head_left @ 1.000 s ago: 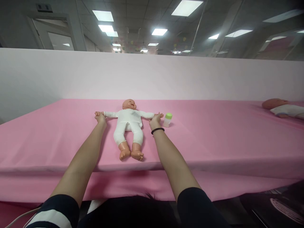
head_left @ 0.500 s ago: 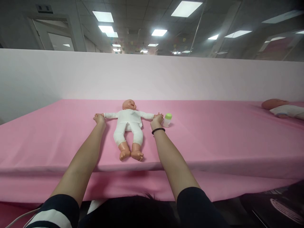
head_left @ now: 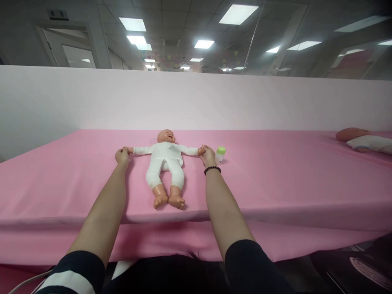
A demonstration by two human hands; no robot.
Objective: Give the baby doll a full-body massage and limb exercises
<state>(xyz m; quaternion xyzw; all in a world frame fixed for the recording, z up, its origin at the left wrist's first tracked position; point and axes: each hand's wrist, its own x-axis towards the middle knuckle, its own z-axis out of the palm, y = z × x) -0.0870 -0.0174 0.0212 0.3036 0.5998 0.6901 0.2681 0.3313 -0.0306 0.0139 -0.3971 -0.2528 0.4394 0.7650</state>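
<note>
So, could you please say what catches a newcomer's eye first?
A plastic doll in white lies on the pink cloth-covered table, arms spread between the person's left hand and right hand. A green-capped translucent bottle sits beside the right hand; another doll in white lies far right.

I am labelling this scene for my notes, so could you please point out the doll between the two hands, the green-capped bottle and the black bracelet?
Doll (head_left: 167,153), head view: middle of its white-clothed chest.
Green-capped bottle (head_left: 220,157), head view: its pale body.
Black bracelet (head_left: 212,168), head view: middle of its visible band.
</note>
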